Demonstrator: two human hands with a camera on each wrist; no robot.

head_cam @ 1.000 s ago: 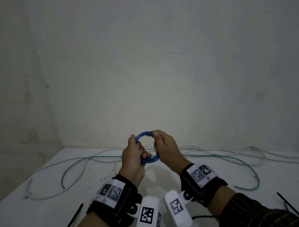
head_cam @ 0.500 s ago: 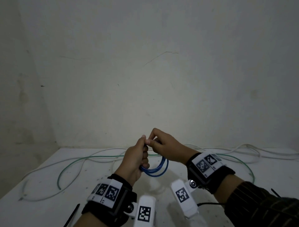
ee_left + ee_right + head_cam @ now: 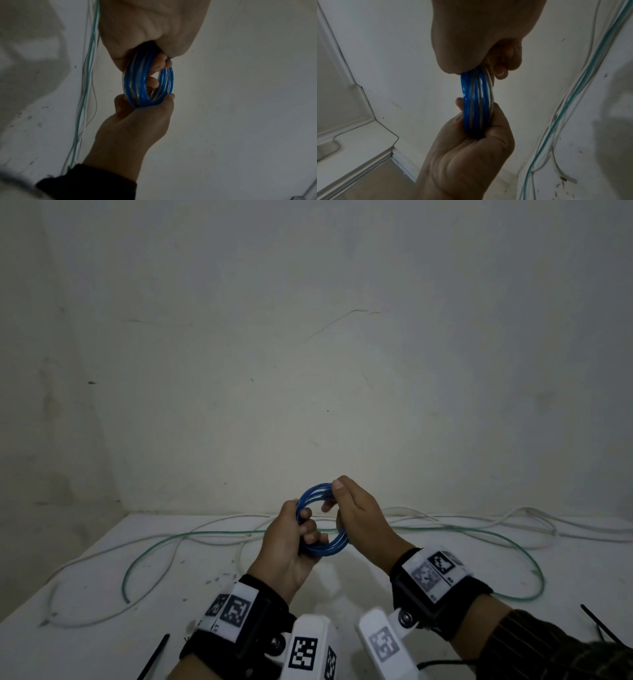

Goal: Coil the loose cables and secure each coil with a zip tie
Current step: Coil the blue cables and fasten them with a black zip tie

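Since half a sec ago the blue coil (image 3: 322,520) has swung back up from hanging low under the hands to standing upright between them, and the right hand (image 3: 359,517) has gone from pinching by the left thumb to gripping the coil's top/right side.

Left hand (image 3: 291,542) is curled round the coil's lower-left arc, fingers through the loop, prob. to keep the turns stacked so they don't spring apart. Right hand is closed on the opposite arc, thumb on top, which squares the loops into one neat ring. In the left wrist view the cable's cut end shows tucked by the left fingers (image 3: 159,65), so winding looks done for this one.

Coil is held in the air above the bench (image 3: 102,594), not resting on it. Green cable (image 3: 154,546) and white cable (image 3: 85,563) lie loose on the bench, uncoiled. Black zip ties sit at the near edge: one left (image 3: 154,655), one right (image 3: 596,621), within reach. Next step, I'd judge: free one hand for a tie while the other keeps the grip.
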